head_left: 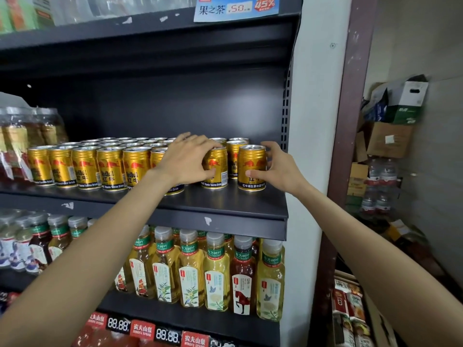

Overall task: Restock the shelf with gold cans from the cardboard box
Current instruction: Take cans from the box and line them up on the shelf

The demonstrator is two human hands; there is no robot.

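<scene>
Just under the right hand, the end can stands upright on the shelf, thumb on its front and fingers curled behind. The left hand curls round its neighbour can. Both look rigid, smooth and probably full, so fairly heavy and slippery; a mid-body wrap seems safest. Left of the hands the row is packed; right of them bare shelf runs to the upright, the front lip close below.
</scene>
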